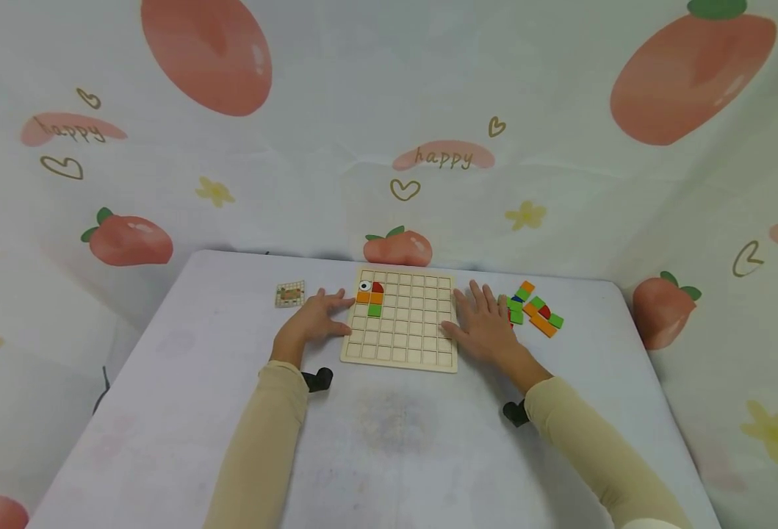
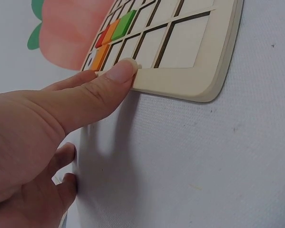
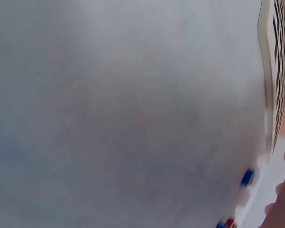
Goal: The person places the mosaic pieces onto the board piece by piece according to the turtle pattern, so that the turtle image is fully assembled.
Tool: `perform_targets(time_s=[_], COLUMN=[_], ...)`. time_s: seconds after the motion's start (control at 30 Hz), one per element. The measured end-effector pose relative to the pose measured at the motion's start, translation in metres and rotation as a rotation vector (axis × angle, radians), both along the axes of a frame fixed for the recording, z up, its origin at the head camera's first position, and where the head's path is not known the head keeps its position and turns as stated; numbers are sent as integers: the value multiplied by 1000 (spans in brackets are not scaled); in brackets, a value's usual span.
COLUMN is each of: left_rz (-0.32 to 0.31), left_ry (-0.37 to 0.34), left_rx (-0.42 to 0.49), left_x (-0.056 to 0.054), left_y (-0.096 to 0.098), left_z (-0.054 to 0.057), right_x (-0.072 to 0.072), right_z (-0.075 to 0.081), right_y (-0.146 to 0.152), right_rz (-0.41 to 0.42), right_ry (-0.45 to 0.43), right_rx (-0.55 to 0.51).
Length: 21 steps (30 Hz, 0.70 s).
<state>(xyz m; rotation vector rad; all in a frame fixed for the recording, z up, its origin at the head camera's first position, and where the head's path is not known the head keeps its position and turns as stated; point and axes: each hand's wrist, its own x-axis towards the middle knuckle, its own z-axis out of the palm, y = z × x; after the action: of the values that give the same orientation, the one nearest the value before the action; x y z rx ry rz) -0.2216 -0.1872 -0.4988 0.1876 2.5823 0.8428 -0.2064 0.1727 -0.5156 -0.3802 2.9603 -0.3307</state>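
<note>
A pale wooden grid board [image 1: 407, 330] lies flat before me. Toward its upper left corner sit a white eye tile [image 1: 365, 286], a red rounded tile [image 1: 377, 287], two orange tiles [image 1: 369, 297] and a green tile [image 1: 375, 311]. My left hand [image 1: 312, 316] touches the board's left edge, its thumb [image 2: 121, 71] resting on the rim and its other fingers extended. On the opposite side, my right hand [image 1: 488, 323] has spread fingers, with the thumb overlapping the board's right rim. Only a sliver of that hand shows in the right wrist view.
Several loose coloured tiles [image 1: 543, 325] lie right of the board, some partly hidden behind my right hand. A small patterned card [image 1: 290, 294] lies to the left. Behind the white table [image 1: 389, 455] hangs a fruit-printed cloth [image 1: 322, 147].
</note>
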Motion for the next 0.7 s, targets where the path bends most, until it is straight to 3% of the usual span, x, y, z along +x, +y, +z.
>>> perform_targets(time_s=[0.47,0.7], left_rz=[5,10], left_ry=[6,-5], left_rx=[-7,-2], left_x=[1,0], left_y=[2,1], left_z=[2,1], right_x=[15,22], right_z=[-1,-4], right_y=[61,78], right_rz=[-100,-139], right_ry=[6,77], right_rx=[-91,-123])
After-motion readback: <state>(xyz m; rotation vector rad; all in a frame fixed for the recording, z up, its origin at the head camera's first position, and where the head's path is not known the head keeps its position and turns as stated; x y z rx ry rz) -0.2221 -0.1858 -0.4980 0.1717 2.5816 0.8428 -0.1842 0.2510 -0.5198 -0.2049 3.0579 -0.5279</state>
